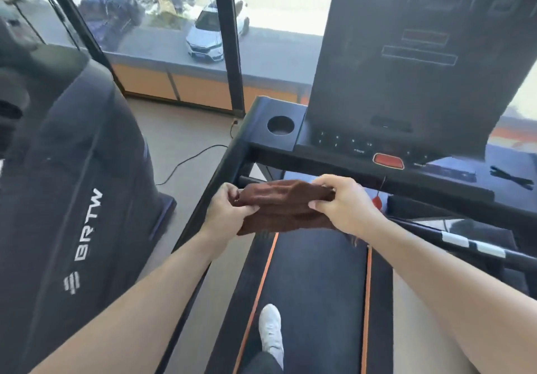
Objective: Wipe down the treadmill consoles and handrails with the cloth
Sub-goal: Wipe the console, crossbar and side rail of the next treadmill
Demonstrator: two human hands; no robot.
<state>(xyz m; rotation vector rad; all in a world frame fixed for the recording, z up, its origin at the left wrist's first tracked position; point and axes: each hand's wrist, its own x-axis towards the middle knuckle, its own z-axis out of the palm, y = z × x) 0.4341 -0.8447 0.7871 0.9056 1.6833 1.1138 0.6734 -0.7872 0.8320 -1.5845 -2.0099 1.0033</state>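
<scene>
While both arms reach forward over the treadmill belt, a brown cloth hangs between the two hands, folded into a thick band with soft creases along its top and a lower layer sagging beneath. The left hand pinches the cloth's left end, its fingers curled over the edge. The right hand grips the right end, thumb under and fingers wrapped over the fold. Just beyond the fingers runs the black front handrail, and above it the dark console with a red button. A white shoe stands on the belt below
</scene>
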